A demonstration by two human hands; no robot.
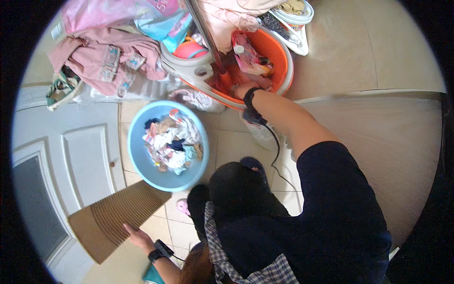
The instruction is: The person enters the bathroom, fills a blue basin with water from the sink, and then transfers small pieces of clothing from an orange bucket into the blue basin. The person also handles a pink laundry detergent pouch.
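Observation:
At the lower left, my left hand (139, 239) grips the long edge of a ridged wooden washboard (117, 216). The board is tilted, its far end beside a light blue basin (133, 156). Small clothes (173, 142) in white, navy, beige and pink lie inside that basin. My right hand (244, 89) reaches down into the orange tub of a mop bucket (282, 53), near the foot of a metal mop pole (204, 28). Its fingers are blurred and partly hidden, so a hold cannot be made out. A pink-red plastic packet with a white cap (244, 53) leans inside the tub.
Pink clothing (138, 49) and plastic packages (117, 14) are heaped behind the basin. Sneakers (198, 100) stand by the bucket. A white panelled door (85, 156) is on the left, a wooden panel (383, 149) on the right. A black cable (276, 149) hangs from my right wrist.

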